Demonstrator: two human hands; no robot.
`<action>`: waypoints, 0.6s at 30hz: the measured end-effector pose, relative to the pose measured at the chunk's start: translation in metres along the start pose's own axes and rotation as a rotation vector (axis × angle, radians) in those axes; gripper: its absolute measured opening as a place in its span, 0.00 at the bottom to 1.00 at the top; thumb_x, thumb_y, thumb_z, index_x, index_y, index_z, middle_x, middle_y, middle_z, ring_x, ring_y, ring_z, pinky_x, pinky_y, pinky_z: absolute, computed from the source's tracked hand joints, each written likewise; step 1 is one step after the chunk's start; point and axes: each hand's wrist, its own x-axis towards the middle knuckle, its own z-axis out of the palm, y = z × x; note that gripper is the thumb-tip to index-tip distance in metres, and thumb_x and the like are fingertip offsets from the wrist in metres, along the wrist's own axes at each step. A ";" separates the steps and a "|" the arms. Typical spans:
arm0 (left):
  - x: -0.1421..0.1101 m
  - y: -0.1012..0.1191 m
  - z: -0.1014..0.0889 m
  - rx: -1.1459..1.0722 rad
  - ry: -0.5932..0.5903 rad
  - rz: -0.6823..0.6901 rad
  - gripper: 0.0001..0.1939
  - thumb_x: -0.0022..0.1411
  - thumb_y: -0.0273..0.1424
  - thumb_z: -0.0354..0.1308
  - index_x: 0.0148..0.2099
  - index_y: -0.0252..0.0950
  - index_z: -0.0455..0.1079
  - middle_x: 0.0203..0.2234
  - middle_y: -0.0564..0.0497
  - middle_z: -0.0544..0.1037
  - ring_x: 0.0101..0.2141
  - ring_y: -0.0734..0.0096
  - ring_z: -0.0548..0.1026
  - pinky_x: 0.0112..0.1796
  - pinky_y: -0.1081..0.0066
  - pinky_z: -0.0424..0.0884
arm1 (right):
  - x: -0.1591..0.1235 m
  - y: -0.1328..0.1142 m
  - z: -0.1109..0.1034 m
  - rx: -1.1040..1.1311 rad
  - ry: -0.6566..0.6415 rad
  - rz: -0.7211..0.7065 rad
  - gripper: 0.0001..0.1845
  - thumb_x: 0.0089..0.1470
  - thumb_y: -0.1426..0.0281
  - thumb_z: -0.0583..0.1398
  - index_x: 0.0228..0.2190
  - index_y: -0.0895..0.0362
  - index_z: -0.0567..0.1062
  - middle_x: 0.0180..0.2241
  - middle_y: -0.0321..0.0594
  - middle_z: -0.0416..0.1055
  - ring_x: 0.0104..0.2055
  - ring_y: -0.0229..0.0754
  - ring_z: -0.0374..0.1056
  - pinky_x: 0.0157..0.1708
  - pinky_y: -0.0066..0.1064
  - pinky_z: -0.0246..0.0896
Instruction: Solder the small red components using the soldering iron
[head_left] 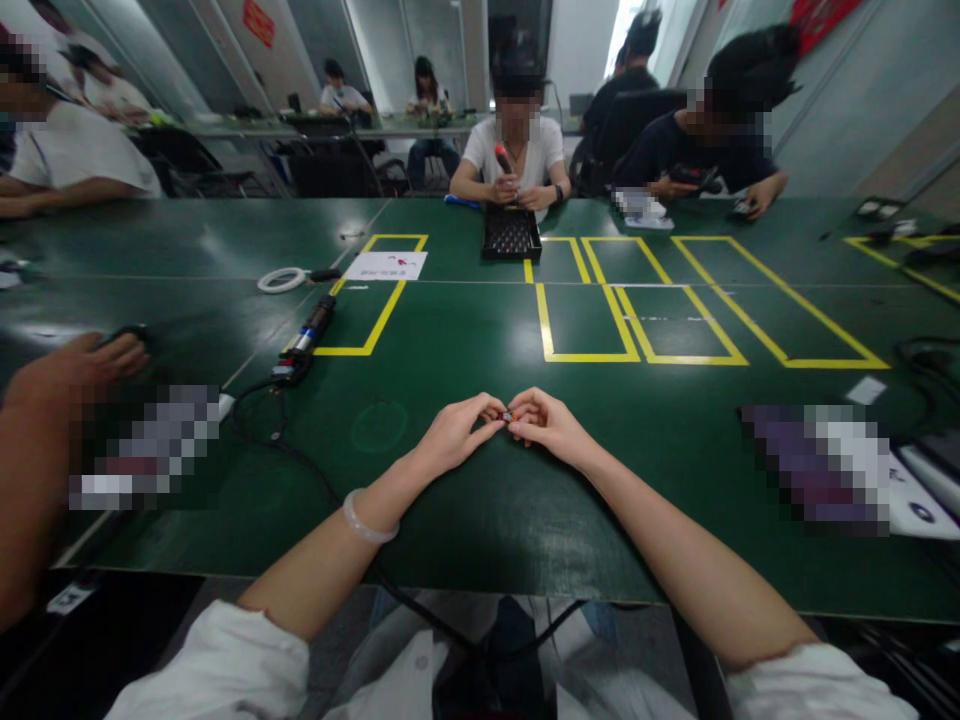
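Observation:
Over the near middle of the green table, my left hand and my right hand meet fingertip to fingertip. Between them is a small part, dark and silvery with orange-red bits; it is too small to name its kind. Both hands pinch it from either side, thumbs toward me. My fingers cover most of it. A pale bangle circles my left wrist.
The green table bears yellow tape outlines. An electric screwdriver with a cable lies left, beside a paper sheet. Opposite, a person works over a black tray. Another person's hand rests at far left.

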 end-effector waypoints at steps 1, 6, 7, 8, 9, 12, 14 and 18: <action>0.000 0.000 0.000 -0.006 -0.004 -0.004 0.12 0.67 0.38 0.51 0.47 0.37 0.68 0.38 0.49 0.78 0.39 0.70 0.76 0.43 0.69 0.71 | 0.000 0.000 0.000 -0.018 0.004 -0.007 0.20 0.46 0.61 0.69 0.36 0.57 0.69 0.30 0.34 0.71 0.26 0.33 0.66 0.23 0.24 0.61; 0.001 0.000 -0.007 0.026 -0.014 -0.033 0.15 0.67 0.41 0.50 0.49 0.38 0.68 0.39 0.50 0.77 0.40 0.69 0.76 0.43 0.69 0.70 | 0.000 0.000 -0.003 -0.142 0.024 -0.010 0.16 0.50 0.61 0.66 0.34 0.58 0.70 0.24 0.31 0.68 0.24 0.32 0.63 0.24 0.25 0.58; 0.002 -0.001 -0.013 0.045 0.001 -0.044 0.16 0.67 0.41 0.50 0.51 0.38 0.67 0.40 0.50 0.77 0.40 0.69 0.76 0.44 0.69 0.70 | 0.000 0.000 -0.003 -0.151 0.031 -0.008 0.16 0.50 0.61 0.66 0.34 0.58 0.70 0.24 0.32 0.68 0.24 0.32 0.62 0.24 0.25 0.57; 0.003 -0.004 -0.021 0.072 0.027 -0.056 0.17 0.67 0.42 0.49 0.52 0.38 0.67 0.41 0.49 0.77 0.41 0.68 0.76 0.44 0.68 0.70 | 0.000 0.000 -0.004 -0.153 0.036 -0.008 0.16 0.50 0.60 0.66 0.34 0.58 0.70 0.24 0.32 0.68 0.24 0.32 0.62 0.24 0.25 0.57; 0.003 -0.009 -0.030 0.107 0.059 -0.071 0.18 0.67 0.42 0.49 0.54 0.38 0.66 0.42 0.49 0.76 0.42 0.67 0.75 0.45 0.67 0.70 | 0.000 0.000 -0.005 -0.150 0.040 -0.007 0.16 0.49 0.60 0.66 0.34 0.58 0.70 0.25 0.32 0.68 0.23 0.32 0.62 0.24 0.25 0.57; 0.001 -0.036 -0.071 0.294 0.173 -0.151 0.22 0.66 0.43 0.50 0.56 0.37 0.64 0.47 0.46 0.74 0.47 0.63 0.73 0.49 0.63 0.69 | 0.000 0.001 -0.005 -0.136 0.037 -0.005 0.16 0.49 0.61 0.66 0.34 0.58 0.70 0.25 0.32 0.68 0.24 0.33 0.61 0.23 0.25 0.56; -0.007 -0.063 -0.104 0.494 0.233 -0.263 0.25 0.64 0.43 0.53 0.58 0.35 0.63 0.52 0.43 0.71 0.52 0.58 0.70 0.52 0.59 0.66 | 0.000 0.002 -0.005 -0.134 0.028 -0.003 0.15 0.50 0.62 0.65 0.35 0.58 0.70 0.24 0.32 0.67 0.24 0.33 0.61 0.23 0.25 0.55; -0.037 -0.122 -0.172 0.783 0.308 -0.602 0.34 0.61 0.42 0.58 0.61 0.26 0.56 0.61 0.33 0.60 0.58 0.42 0.62 0.53 0.50 0.62 | 0.000 0.001 -0.005 -0.140 0.017 0.000 0.15 0.50 0.62 0.65 0.35 0.58 0.70 0.23 0.31 0.66 0.23 0.32 0.61 0.24 0.25 0.55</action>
